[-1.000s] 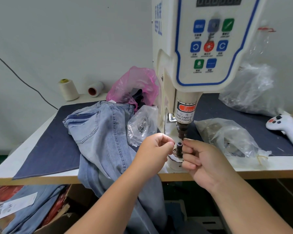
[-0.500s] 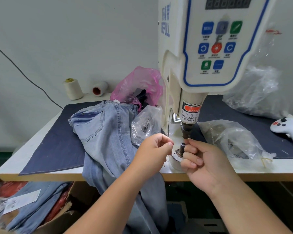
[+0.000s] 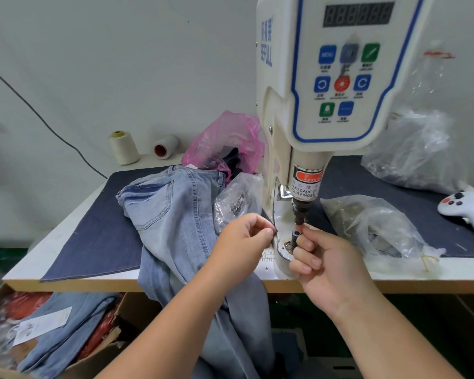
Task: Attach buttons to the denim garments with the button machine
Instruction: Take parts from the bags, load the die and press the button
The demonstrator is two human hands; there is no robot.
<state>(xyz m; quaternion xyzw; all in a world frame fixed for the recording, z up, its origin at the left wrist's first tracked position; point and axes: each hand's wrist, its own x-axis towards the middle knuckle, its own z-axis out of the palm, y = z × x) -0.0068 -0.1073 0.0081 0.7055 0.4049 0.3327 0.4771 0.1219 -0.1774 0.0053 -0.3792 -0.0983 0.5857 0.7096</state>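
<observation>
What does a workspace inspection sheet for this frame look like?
Surface: white table under a dark cloth mat.
Job's things: jeans draped over the table edge; button machine.
Clutter: pink bag, clear bags, thread cones, white controller.
Grippers: left hand curled, contents unclear; right hand pinches a small dark cylinder under the punch.
Cables: black cable on the wall.
Surroundings: cardboard box of denim below.

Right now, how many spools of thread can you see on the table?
2. A cream spool stands upright at the table's back left corner; a white spool lies on its side just right of it. Bags might hide more.
</observation>
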